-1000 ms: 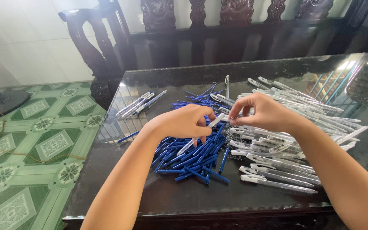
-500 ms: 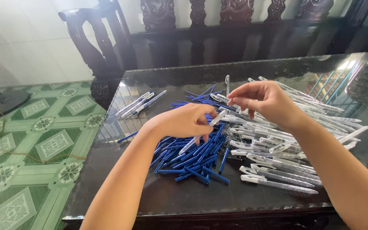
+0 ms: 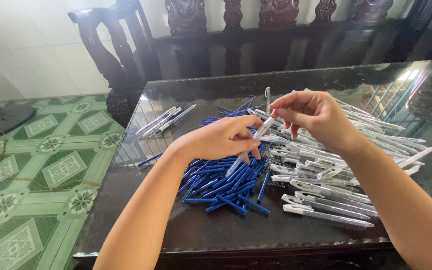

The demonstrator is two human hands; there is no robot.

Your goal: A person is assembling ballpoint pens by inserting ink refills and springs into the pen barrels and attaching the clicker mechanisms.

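Two hands meet above the middle of the dark glass worktop [image 3: 176, 230], both closed on one clear pen barrel [image 3: 248, 151]. The left hand [image 3: 216, 141] grips the barrel's lower part, tilted, while the right hand [image 3: 316, 116] pinches its upper end between thumb and fingertips. By the look of it, the pen is being put together, with a piece being seated at the top end; a steady hold from the left hand and a straight push or twist from the right would finish that.

Directly under the left hand lies a heap of blue refills [image 3: 226, 182]. Under and beyond the right hand spreads a wide pile of clear barrels [image 3: 326, 200], some reaching toward the near edge. A small group of finished pens [image 3: 163, 121] lies well apart, past the left hand toward the far left corner. Bare glass shows around that group and along the near edge, giving room to set things down. A carved wooden bench [image 3: 236, 30] stands behind the worktop.
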